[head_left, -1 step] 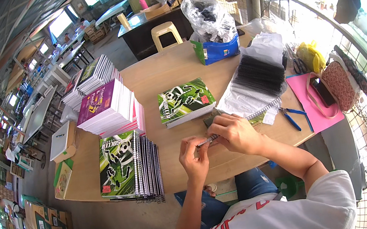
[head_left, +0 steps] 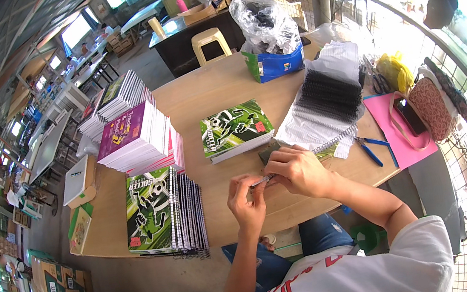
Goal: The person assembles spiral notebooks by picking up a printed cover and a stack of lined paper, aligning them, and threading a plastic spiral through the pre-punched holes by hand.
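Note:
A notebook with a spiral wire coil [head_left: 338, 139] along its edge is at the table's near side, held almost edge-on. My left hand [head_left: 246, 199] is closed in a pinch on the left end of its bound edge. Beside it, my right hand [head_left: 302, 170] is closed over the same edge, its fingertips close to the left ones. The hands cover most of the notebook. Past my right hand lies a white sheet with a row of black coils [head_left: 329, 94]. A green soccer-cover stack of books [head_left: 236, 126] lies just beyond my hands.
Coil-bound notebooks [head_left: 156, 212] are stacked at the left, with purple-covered books [head_left: 128, 130] behind. Blue-handled pliers [head_left: 372, 152] lie right, near a pink sheet [head_left: 406, 147] bearing a phone [head_left: 410, 117] and a patterned pouch [head_left: 429, 104]. A blue-green bag [head_left: 275, 62] stands at the back.
My right hand's fingers have shifted very slightly on the bound edge. My left hand keeps its pinch, and the things on the table stay where they were.

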### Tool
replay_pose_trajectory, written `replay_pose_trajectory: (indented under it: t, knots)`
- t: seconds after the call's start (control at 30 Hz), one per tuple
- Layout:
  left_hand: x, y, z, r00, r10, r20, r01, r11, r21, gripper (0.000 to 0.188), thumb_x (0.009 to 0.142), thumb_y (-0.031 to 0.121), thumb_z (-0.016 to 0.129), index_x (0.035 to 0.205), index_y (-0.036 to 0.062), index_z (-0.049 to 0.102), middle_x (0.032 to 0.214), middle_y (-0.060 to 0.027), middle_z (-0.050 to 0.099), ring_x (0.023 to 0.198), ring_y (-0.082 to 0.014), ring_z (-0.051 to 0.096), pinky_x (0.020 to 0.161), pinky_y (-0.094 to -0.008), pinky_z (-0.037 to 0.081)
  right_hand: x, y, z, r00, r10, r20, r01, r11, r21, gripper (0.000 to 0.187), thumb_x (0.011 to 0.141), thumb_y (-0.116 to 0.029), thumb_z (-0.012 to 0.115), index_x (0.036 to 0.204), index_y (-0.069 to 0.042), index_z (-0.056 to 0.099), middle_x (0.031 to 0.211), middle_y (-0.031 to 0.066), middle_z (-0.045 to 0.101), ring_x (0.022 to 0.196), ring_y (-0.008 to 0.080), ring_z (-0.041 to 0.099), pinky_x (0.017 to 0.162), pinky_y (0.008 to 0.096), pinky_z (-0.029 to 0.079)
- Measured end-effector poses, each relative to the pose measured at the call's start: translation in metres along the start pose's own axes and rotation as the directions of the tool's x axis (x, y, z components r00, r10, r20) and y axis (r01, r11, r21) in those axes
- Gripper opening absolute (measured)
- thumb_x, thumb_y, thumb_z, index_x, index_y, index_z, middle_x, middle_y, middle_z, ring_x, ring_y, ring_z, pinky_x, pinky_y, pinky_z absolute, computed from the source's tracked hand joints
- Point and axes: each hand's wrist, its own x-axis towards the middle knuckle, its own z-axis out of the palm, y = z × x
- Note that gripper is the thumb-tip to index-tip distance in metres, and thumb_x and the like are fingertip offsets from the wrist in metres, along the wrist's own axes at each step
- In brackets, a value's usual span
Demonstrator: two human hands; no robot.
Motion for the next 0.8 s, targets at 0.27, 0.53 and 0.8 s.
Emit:
replay_pose_trajectory:
  t: [0.27, 0.53, 0.8]
  knots:
    - [-0.001, 0.000, -0.001, 1.000, 0.028, -0.014, -0.027, 0.999, 0.029, 0.019, 0.078, -0.004, 0.078, 0.091, 0.0051, 0.070, 0.088, -0.0100, 0.062, 0.078, -0.0259, 0.064, 0.068, -0.0358, 0.052, 0.014, 0.014, 0.006, 0.931, -0.083, 0.357, 0.120, 0.989, -0.083, 0.092, 0.072, -0.059, 0.078, 0.139, -0.001, 0.051, 0.126, 0.0173, 0.063, 0.108, 0.0339, 0.067, 0.089, 0.0453, 0.053]
    - [-0.006, -0.010, -0.011, 0.994, -0.106, 0.000, 0.105, 0.986, -0.129, 0.017, 0.080, -0.004, 0.077, 0.093, 0.0017, 0.067, 0.088, -0.0104, 0.068, 0.081, -0.0241, 0.067, 0.073, -0.0344, 0.054, 0.020, -0.001, -0.002, 0.975, -0.038, 0.219, 0.011, 0.992, 0.126, 0.027, 0.079, -0.015, 0.075, 0.094, -0.003, 0.057, 0.101, 0.0157, 0.063, 0.092, 0.0398, 0.066, 0.075, 0.0465, 0.052]
    - [0.000, -0.008, -0.006, 0.997, -0.076, 0.003, 0.076, 0.992, -0.104, 0.015, 0.082, -0.005, 0.076, 0.093, 0.0016, 0.067, 0.091, -0.0108, 0.067, 0.082, -0.0246, 0.068, 0.072, -0.0335, 0.055, 0.012, 0.003, 0.018, 0.986, -0.162, 0.024, 0.164, 0.980, -0.111, 0.019, 0.084, -0.020, 0.071, 0.095, -0.006, 0.065, 0.093, 0.0097, 0.067, 0.088, 0.0329, 0.068, 0.082, 0.0454, 0.051]
